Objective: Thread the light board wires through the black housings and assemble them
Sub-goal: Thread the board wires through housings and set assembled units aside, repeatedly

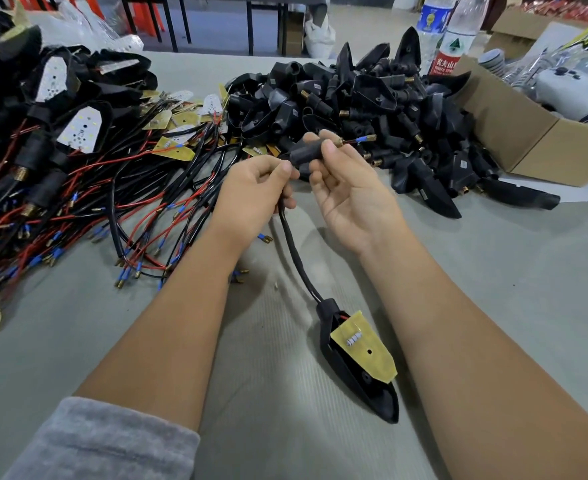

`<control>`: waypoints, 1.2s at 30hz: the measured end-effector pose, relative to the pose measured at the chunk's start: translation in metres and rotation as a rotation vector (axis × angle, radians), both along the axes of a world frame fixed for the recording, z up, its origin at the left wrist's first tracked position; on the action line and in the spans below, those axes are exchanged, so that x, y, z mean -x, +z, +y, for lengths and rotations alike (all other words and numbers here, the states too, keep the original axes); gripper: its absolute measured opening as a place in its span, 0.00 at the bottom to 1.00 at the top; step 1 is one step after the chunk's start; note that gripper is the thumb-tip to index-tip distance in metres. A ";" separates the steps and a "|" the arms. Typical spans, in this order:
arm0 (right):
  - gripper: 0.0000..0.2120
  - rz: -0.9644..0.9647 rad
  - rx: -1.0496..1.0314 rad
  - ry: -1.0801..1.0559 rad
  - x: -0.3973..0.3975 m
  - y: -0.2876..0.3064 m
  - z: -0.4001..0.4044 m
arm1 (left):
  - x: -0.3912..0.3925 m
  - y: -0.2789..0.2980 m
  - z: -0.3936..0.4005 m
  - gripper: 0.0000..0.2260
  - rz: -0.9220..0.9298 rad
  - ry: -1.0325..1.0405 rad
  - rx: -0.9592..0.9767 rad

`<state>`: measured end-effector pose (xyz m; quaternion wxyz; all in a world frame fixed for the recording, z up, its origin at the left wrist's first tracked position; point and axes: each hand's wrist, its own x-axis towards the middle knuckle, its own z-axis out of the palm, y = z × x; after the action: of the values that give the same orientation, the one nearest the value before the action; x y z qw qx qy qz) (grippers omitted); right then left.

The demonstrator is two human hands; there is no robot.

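My left hand [261, 192] pinches the black sleeved wire [294, 247] just below a small black stem housing [308, 152]. My right hand [349, 188] holds that stem housing between thumb and fingers. A brass threaded end and a blue-tipped wire terminal [363, 139] stick out past it to the right. The wire hangs down to a pointed black shell housing [365, 386] lying on the table, with a yellow light board [365, 348] resting tilted on its open side.
A heap of black housings [372, 102] lies ahead and to the right. Light boards with red and black wires [129, 202] spread to the left, assembled units [43, 109] behind them. A cardboard box [528, 133] and two water bottles [452, 32] stand at the far right.
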<state>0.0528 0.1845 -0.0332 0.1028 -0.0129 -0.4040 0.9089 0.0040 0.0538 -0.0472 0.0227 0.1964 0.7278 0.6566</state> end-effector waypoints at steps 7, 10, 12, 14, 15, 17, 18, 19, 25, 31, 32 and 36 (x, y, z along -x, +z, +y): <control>0.08 -0.060 -0.025 -0.075 0.003 -0.001 -0.002 | 0.002 0.005 -0.003 0.12 -0.024 0.003 0.005; 0.09 -0.072 0.047 -0.110 0.003 0.000 0.002 | 0.004 0.011 -0.006 0.13 -0.182 -0.082 -0.011; 0.09 -0.071 0.040 -0.122 0.003 0.000 0.003 | 0.002 0.012 -0.007 0.14 -0.255 -0.136 -0.061; 0.09 -0.062 -0.005 -0.144 0.003 0.000 0.003 | -0.001 0.011 -0.005 0.13 -0.298 -0.158 -0.102; 0.09 -0.057 -0.035 -0.160 0.003 0.000 0.003 | -0.002 0.010 -0.004 0.13 -0.308 -0.160 -0.108; 0.08 -0.044 -0.081 -0.188 0.004 0.000 0.002 | -0.001 0.009 -0.002 0.13 -0.299 -0.157 -0.088; 0.08 -0.036 -0.095 -0.196 0.004 0.000 0.002 | 0.000 0.008 -0.002 0.13 -0.278 -0.150 -0.055; 0.08 -0.029 -0.109 -0.202 0.004 -0.001 0.003 | 0.002 0.008 -0.002 0.13 -0.253 -0.137 -0.010; 0.08 -0.030 -0.282 -0.201 0.005 -0.002 -0.002 | 0.003 0.006 0.001 0.10 -0.223 -0.029 0.182; 0.05 -0.056 -0.332 -0.153 0.005 -0.001 -0.003 | 0.000 0.005 0.002 0.12 -0.100 -0.058 0.185; 0.03 -0.056 -0.354 -0.148 0.004 -0.002 -0.003 | 0.000 0.005 0.001 0.12 -0.086 -0.064 0.184; 0.03 -0.081 -0.434 -0.196 0.004 -0.003 -0.002 | 0.000 0.004 0.001 0.09 -0.112 -0.061 0.156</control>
<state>0.0487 0.1828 -0.0362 0.1748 -0.0664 -0.5905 0.7851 0.0040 0.0550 -0.0431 0.0985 0.1790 0.7681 0.6069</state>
